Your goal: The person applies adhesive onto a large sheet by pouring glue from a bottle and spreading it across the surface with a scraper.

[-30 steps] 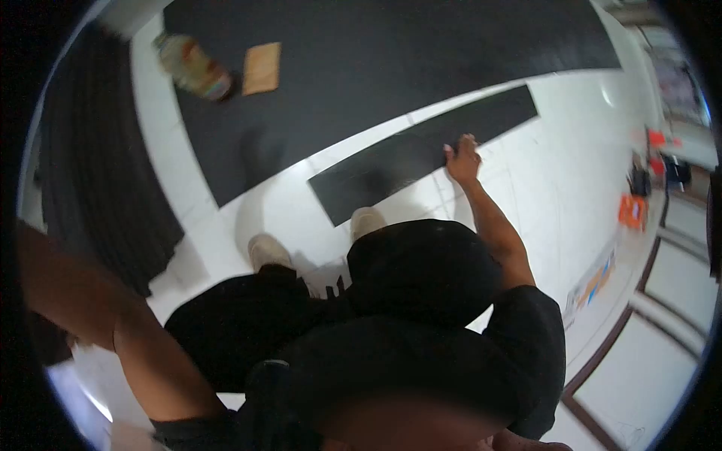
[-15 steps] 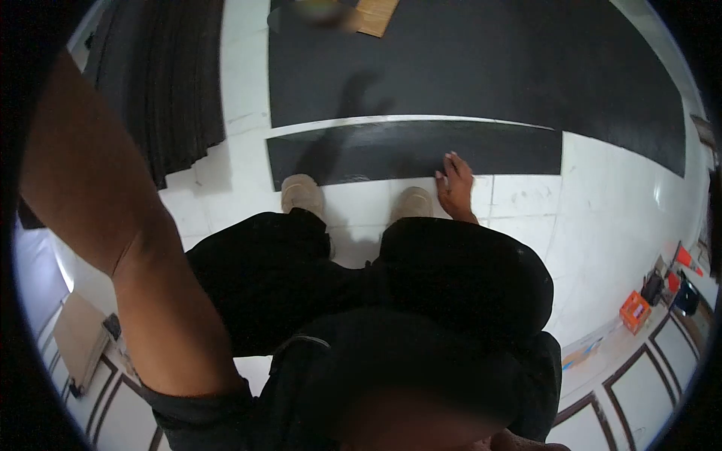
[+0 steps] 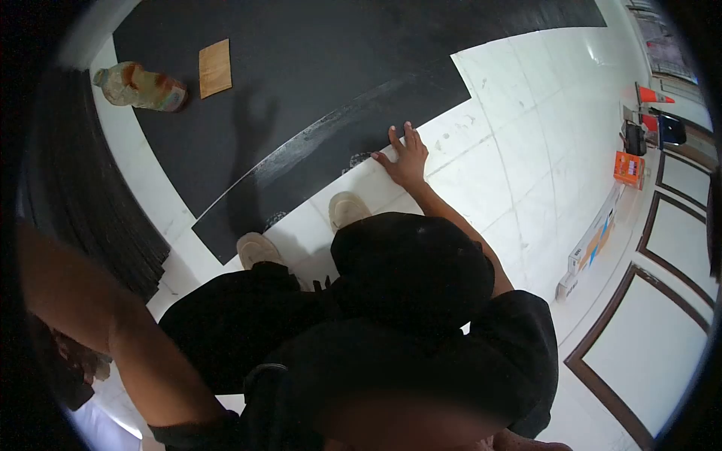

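Note:
My right hand (image 3: 408,159) rests at the near edge of a dark grey strip (image 3: 308,177) on the floor. Its fingers are spread, with the tips on or right beside the strip's edge. Beyond the strip lies a large dark sheet (image 3: 316,68), and a pale, scuffed band runs along the seam where the two meet. At the left, my forearm reaches up to the edge of the view, so my left hand is hidden from sight. Both my shoes stand at the strip's near side.
A plastic bottle (image 3: 143,86) and a flat tan piece (image 3: 216,69) sit on or by the large sheet. Dark stacked sheets (image 3: 113,180) lie at the left. To the right are an orange box (image 3: 629,169), a traffic cone (image 3: 653,95) and a long carton (image 3: 594,239).
The gap between the strip and the large sheet has closed. My view has turned, bringing the bottle into sight. My right hand has moved along the strip's near edge with fingers spread wider.

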`<action>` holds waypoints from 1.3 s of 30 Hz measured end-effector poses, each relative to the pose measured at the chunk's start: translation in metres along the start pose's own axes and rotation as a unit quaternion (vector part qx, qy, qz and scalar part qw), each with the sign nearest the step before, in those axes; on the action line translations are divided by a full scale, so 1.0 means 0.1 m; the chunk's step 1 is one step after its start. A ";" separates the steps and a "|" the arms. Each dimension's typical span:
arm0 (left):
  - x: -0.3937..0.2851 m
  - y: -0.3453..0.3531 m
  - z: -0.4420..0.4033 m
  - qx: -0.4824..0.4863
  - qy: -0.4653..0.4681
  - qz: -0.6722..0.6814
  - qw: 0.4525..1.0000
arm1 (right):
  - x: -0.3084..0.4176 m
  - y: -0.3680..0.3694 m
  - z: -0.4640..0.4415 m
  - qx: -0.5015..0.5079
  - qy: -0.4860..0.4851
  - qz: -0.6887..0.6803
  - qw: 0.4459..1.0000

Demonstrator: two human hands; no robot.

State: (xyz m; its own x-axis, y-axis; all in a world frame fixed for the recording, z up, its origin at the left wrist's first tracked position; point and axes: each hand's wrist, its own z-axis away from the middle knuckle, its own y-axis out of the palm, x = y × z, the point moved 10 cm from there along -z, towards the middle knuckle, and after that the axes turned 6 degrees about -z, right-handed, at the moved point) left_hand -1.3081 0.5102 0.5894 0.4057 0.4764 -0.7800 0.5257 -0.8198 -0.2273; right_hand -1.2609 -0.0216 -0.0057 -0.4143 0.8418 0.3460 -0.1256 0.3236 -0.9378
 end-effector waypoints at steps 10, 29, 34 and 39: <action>0.21 -0.07 0.21 -0.159 0.033 0.050 0.986 | 0.45 -0.34 -0.03 0.085 -0.082 -0.002 0.993; -0.22 -0.13 0.22 -0.170 0.091 0.307 0.932 | 4.58 -1.91 -3.55 0.073 -0.234 -0.374 0.894; -0.27 -0.31 0.30 -0.199 0.132 0.210 0.948 | 3.72 -1.95 -4.23 0.054 -0.076 -0.537 0.838; -0.65 -0.37 0.43 -0.182 0.143 0.180 0.956 | 3.49 -2.85 -4.80 0.048 -0.138 -0.763 0.629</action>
State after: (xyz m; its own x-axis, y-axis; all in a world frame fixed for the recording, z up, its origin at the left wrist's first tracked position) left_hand -1.3859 0.4957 0.6230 0.7690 0.2948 -0.5672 0.5188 -0.8062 0.2843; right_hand -0.9374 0.3876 0.3960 0.1160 -0.5296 0.8403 -0.6160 0.6253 0.4791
